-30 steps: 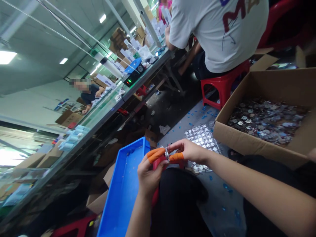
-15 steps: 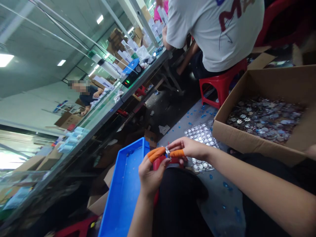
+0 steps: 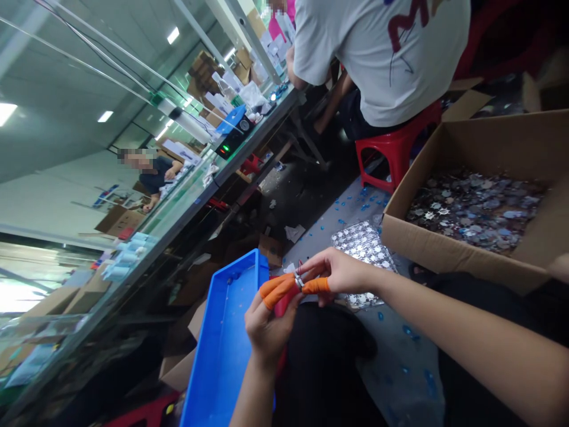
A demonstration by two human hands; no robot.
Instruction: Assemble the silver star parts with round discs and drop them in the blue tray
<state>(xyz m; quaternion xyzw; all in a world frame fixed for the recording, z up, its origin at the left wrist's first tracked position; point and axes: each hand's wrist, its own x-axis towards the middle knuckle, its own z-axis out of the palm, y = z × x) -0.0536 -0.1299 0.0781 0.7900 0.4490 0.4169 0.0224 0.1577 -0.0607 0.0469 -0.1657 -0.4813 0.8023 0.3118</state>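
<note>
While both hands (image 3: 268,329) (image 3: 340,274) still pinch a small metal piece (image 3: 299,281), grip unchanged

The left hand (image 3: 267,329) and right hand (image 3: 342,274) wear orange finger cots (image 3: 276,292).

I wear two orange rubber finger cots (image 3: 276,290) and pinch one small silver ring (image 3: 299,281). Beside me sits one blue plastic tray (image 3: 202,350).

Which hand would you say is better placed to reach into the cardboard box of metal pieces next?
Probably the right: the right hand sits nearer the cardboard box, while the left hand is beside the blue tray. Both pinch a small metal piece.
</note>
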